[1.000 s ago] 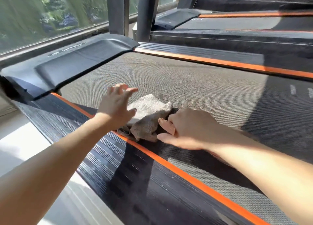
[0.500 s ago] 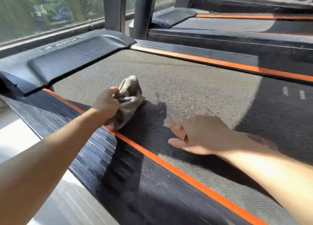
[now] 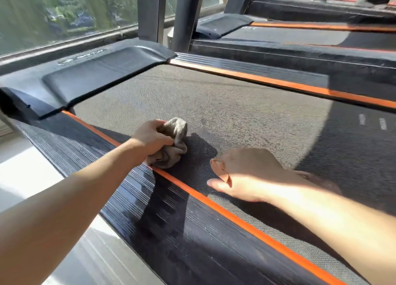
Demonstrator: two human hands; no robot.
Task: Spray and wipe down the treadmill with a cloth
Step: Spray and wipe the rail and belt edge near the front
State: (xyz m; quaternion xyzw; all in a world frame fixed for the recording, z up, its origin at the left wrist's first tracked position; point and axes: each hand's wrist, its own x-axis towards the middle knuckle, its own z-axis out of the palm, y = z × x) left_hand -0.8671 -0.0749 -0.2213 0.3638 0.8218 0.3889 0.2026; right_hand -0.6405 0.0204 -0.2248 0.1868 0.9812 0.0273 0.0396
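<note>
The treadmill's grey woven belt runs across the view, edged by orange strips and a ribbed black side rail. My left hand grips a bunched grey cloth that sits on the belt right beside the near orange strip. My right hand rests on the belt to the right of the cloth, fingers curled under, thumb out, holding nothing. No spray bottle is in view.
The black motor cover lies at the belt's far left end. Two dark uprights stand behind it by a window. A second treadmill lies parallel beyond. Pale floor shows at lower left.
My left hand closed on the cloth and bunched it up, while my right hand let go of it and slid right along the belt. The cloth has since stayed near the orange strip.
</note>
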